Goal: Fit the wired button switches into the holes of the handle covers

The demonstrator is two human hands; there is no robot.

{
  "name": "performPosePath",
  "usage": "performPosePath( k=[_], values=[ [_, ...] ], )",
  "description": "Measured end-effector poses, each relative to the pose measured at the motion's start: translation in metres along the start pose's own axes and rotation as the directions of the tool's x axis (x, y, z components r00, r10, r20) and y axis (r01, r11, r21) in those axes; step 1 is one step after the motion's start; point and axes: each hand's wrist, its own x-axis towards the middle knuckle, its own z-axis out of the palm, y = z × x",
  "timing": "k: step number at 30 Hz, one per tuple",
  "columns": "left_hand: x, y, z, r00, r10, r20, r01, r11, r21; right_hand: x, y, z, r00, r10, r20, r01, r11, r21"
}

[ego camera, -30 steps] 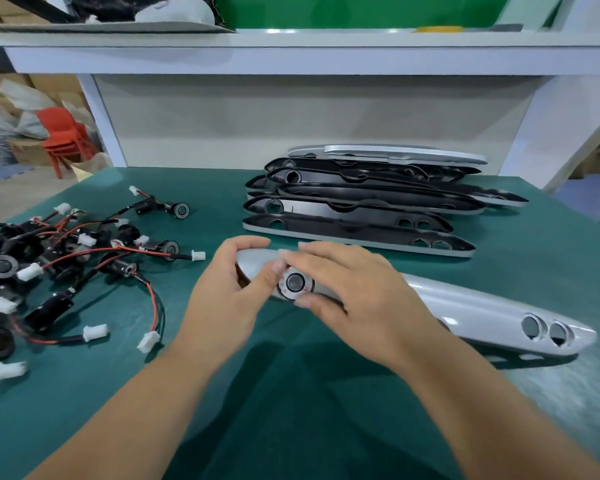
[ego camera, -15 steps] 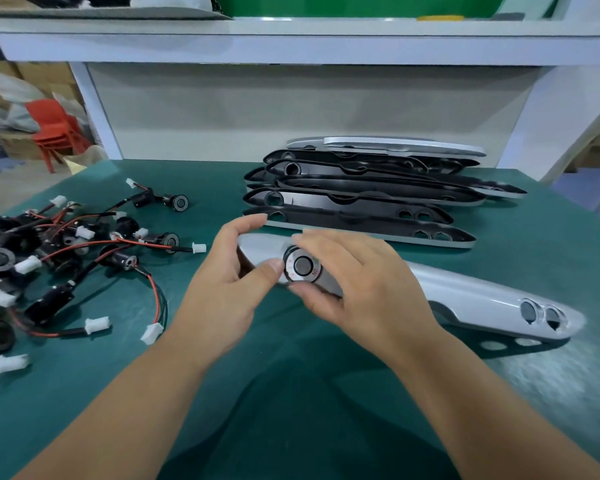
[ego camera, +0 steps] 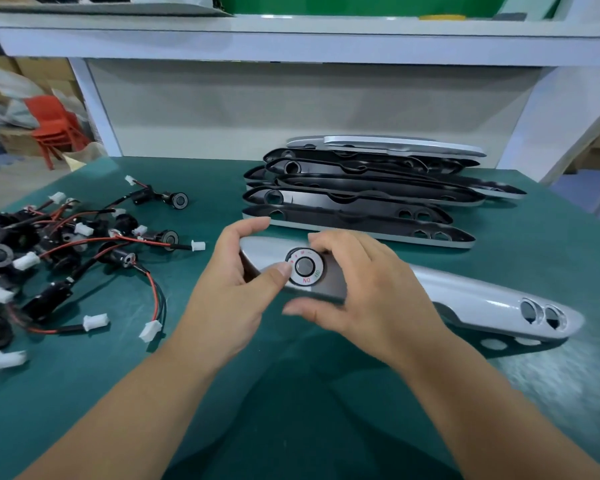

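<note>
A silver handle cover (ego camera: 478, 303) lies face up across the green mat, its left end raised between both hands. A round button switch (ego camera: 305, 267) with a grey centre and a ring marked ON and OFF sits in the hole at that end. My left hand (ego camera: 227, 289) grips the cover's left tip, thumb touching the switch rim. My right hand (ego camera: 368, 292) holds the cover just right of the switch, with fingers on the ring. Two empty round holes (ego camera: 541, 313) show at the cover's right end. The switch's wires are hidden under the cover.
A tangle of loose wired switches (ego camera: 66, 251) with red and black leads and white plugs lies at the left. Several handle covers (ego camera: 357, 199), mostly inside up, are stacked behind the hands. A white shelf (ego camera: 291, 43) runs overhead at the back.
Both hands have tilted the cover's left end up toward me, so the switch face and its ON/OFF ring now show fully. My right fingers have shifted along the ring's edge.
</note>
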Motion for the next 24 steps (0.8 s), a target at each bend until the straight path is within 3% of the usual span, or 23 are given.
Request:
performPosePath(
  k=[4, 11, 15, 20, 24],
  values=[
    [-0.001, 0.001, 0.002, 1.0, 0.02, -0.013, -0.021, 1.0, -0.016, -0.002, 0.008, -0.008, 0.996, -0.063, 0.068, 0.06, 0.997, 0.051],
    [-0.002, -0.003, 0.003, 0.996, 0.087, -0.003, -0.087, 0.994, -0.064, 0.0, -0.012, 0.0, 0.99, 0.041, -0.137, -0.034, 0.998, 0.051],
    [-0.003, 0.0, 0.004, 0.996, 0.079, -0.037, -0.08, 0.996, -0.04, 0.002, -0.006, -0.012, 0.998, 0.036, 0.057, -0.039, 0.997, 0.063],
    [-0.005, 0.004, 0.002, 0.996, 0.088, 0.002, -0.088, 0.994, -0.06, 0.006, 0.001, -0.03, 0.938, 0.261, 0.227, -0.265, 0.964, -0.01],
    [-0.005, 0.003, 0.004, 0.998, 0.063, -0.01, -0.063, 0.997, -0.04, 0.006, -0.001, -0.026, 0.928, 0.296, 0.225, -0.277, 0.954, -0.112]
  ],
)
